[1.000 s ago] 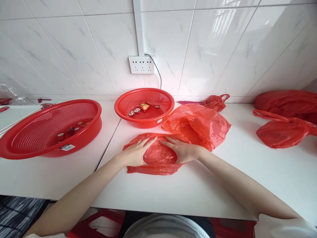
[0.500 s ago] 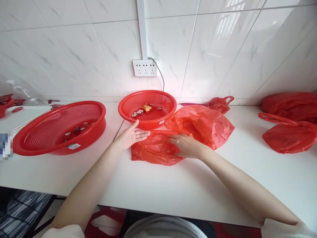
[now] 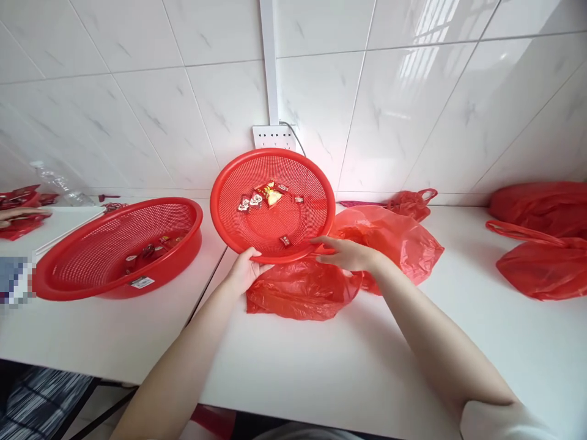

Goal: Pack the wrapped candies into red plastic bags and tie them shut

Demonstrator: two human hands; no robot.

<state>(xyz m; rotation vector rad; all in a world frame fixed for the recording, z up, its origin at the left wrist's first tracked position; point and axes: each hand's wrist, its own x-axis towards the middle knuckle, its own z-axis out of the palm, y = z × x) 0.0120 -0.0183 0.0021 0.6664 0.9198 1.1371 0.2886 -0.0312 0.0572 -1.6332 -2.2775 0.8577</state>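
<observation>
A round red basket (image 3: 275,226) is tilted toward me near the wall, with several small wrapped snacks (image 3: 270,194) inside. My left hand (image 3: 246,269) grips its lower left rim, thumb on top and fingers underneath. At its lower right rim is my right hand (image 3: 346,253), fingers apart and stretched toward the rim; whether they touch it is unclear. A flattened red plastic bag (image 3: 302,293) lies below the basket. Another, puffed-up red bag (image 3: 394,238) rests just beyond my right hand.
A larger red basket (image 3: 114,244) with wrapped snacks stands at the left. Red bags (image 3: 543,266) lie at the far right. Another person's hand (image 3: 22,212) is at the far left, near a plastic bottle (image 3: 59,183). A socket strip (image 3: 275,135) is on the wall.
The round basket has been raised and tilted toward me, my left hand now gripping its rim. My right hand has come off the flat bag to the rim. Another person's hand has appeared at far left.
</observation>
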